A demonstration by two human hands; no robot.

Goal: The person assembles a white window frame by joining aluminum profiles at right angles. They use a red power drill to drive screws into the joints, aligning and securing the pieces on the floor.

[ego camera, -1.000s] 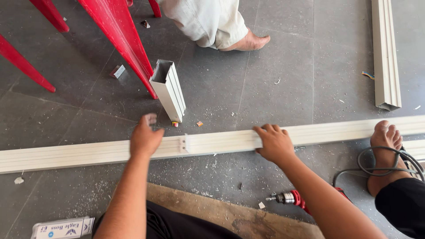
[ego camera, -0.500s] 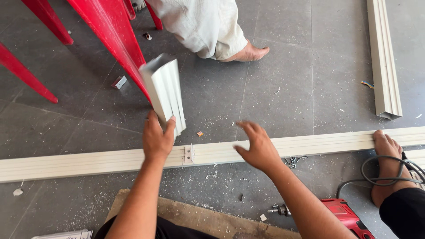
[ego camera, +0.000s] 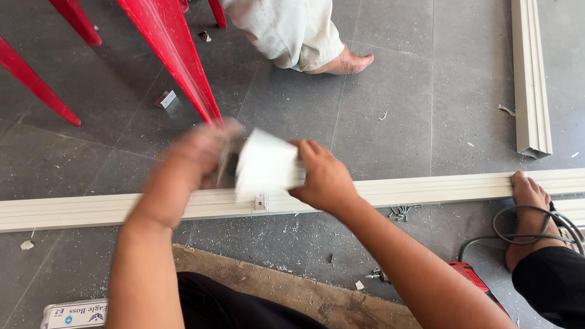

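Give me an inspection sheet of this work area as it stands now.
Surface: dark grey tiled floor, dusted with shavings.
Job's things: short white profile piece, blurred, held over the long white profile lying across the floor; small bracket on it.
Clutter: loose screws, white box, small block.
Grips: left hand and right hand both on the short piece.
Cables: coiled grey cable by the red drill.
Surroundings: red chair legs, another person's bare foot, second profile.

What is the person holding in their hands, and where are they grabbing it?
A short white piece of frame, blurred by motion. The left hand has its left end and the right hand its right end, above the long white strip on the floor.
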